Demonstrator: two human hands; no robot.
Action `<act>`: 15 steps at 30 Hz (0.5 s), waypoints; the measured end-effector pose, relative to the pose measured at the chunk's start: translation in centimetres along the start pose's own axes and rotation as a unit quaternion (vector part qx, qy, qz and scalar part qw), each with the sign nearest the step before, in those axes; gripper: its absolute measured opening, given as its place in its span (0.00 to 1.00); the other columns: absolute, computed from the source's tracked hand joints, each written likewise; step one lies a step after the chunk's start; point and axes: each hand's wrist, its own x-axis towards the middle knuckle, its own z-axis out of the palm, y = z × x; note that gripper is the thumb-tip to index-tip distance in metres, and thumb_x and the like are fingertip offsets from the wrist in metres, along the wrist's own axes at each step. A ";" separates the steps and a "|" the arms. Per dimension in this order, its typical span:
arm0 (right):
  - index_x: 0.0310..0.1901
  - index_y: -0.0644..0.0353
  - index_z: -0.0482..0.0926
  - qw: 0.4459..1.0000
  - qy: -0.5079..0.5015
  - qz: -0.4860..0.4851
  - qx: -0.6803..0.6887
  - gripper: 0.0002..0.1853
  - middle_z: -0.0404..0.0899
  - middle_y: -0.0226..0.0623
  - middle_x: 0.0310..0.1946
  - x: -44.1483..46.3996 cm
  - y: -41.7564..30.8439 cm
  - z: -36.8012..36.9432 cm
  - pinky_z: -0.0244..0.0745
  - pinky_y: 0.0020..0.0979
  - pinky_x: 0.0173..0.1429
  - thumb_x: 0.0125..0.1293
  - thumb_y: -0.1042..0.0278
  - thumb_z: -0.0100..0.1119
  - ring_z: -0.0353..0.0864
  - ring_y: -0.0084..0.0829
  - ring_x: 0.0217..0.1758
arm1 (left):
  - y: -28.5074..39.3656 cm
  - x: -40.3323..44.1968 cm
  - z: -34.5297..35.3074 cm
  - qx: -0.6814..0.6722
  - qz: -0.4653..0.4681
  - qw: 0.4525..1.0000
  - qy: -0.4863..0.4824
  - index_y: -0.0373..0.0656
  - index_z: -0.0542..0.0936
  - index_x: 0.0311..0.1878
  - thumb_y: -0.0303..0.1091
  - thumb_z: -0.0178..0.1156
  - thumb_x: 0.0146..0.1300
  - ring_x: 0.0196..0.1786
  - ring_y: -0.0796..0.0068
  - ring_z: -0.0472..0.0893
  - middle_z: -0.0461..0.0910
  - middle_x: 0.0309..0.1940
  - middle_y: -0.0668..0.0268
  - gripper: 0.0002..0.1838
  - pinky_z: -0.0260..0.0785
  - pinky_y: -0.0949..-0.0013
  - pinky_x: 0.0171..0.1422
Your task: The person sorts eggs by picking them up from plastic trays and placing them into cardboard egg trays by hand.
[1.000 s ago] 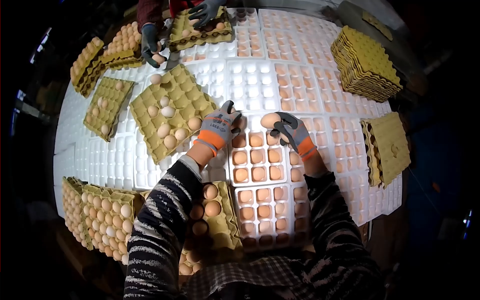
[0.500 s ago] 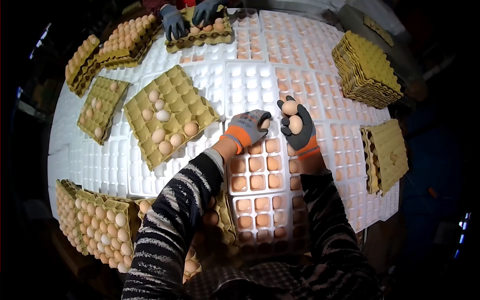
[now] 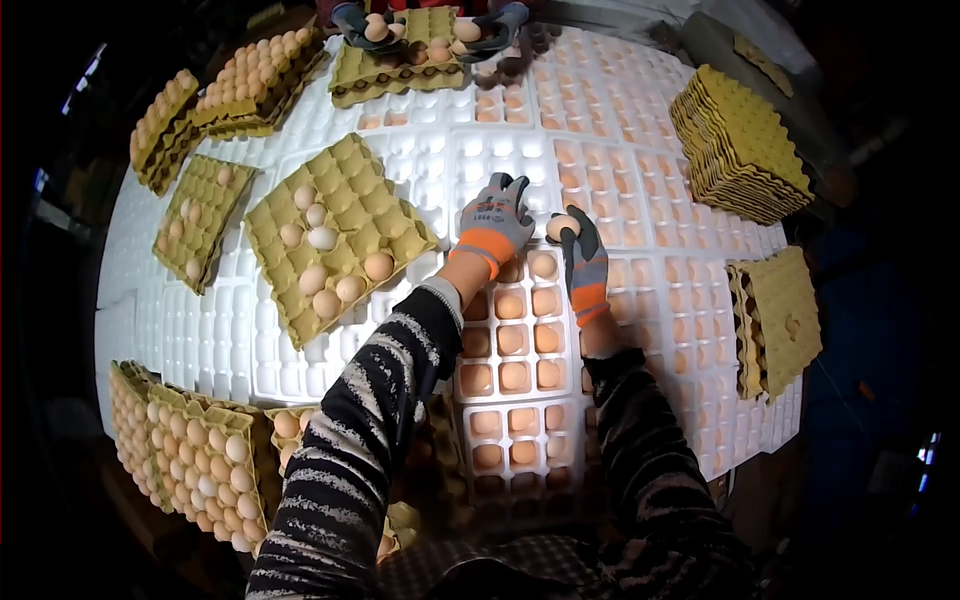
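My left hand [image 3: 495, 222], in a grey and orange glove, is over the front part of an empty white tray [image 3: 468, 160]. Its fingers bend down and inward, and whatever lies under them is hidden. Close by on the right, my right hand [image 3: 586, 262] is closed on a brown egg [image 3: 563, 228] at its fingertips. Below both hands lies a white tray [image 3: 528, 322] with brown eggs in its cups. A yellow-green egg tray [image 3: 350, 195] with several eggs stands to the left.
Across the table, a co-worker's gloved hands [image 3: 497, 30] hold eggs over another pulp tray [image 3: 400, 80]. Stacked pulp trays [image 3: 740, 145] stand at the right, above a closed tray [image 3: 785, 325]. Full egg trays [image 3: 205, 470] are at the near left; others are at the far left.
My left hand has moved forward and turned over the empty tray. My right hand has turned, and one egg now shows in it instead of two. The co-worker's hands have lifted with eggs.
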 end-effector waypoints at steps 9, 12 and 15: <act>0.68 0.69 0.62 0.988 0.097 -0.055 0.104 0.23 0.71 0.45 0.60 -0.8 -1.9 0.6 0.76 0.32 0.64 0.79 0.65 0.47 0.77 0.35 0.60 | -0.4 -0.4 2.9 -0.034 0.127 0.986 -0.099 0.52 0.69 0.70 0.41 0.54 0.67 0.73 0.49 0.61 0.64 0.71 0.57 0.27 0.55 0.52 0.75; 0.66 0.69 0.67 0.994 0.037 -0.055 0.093 0.22 0.74 0.42 0.58 -1.7 -4.5 3.2 0.78 0.30 0.57 0.76 0.66 0.51 0.80 0.31 0.53 | -1.4 -4.2 -3.3 -0.020 0.108 0.975 -0.196 0.48 0.73 0.67 0.40 0.54 0.67 0.68 0.53 0.70 0.71 0.66 0.58 0.25 0.62 0.57 0.72; 0.65 0.68 0.69 0.995 -0.058 -0.035 0.072 0.25 0.78 0.40 0.53 -1.5 -7.8 9.5 0.79 0.28 0.53 0.71 0.65 0.59 0.81 0.27 0.50 | -4.6 -10.2 -12.1 0.095 0.076 0.955 -0.271 0.46 0.80 0.59 0.40 0.54 0.68 0.60 0.55 0.78 0.80 0.55 0.57 0.19 0.67 0.58 0.67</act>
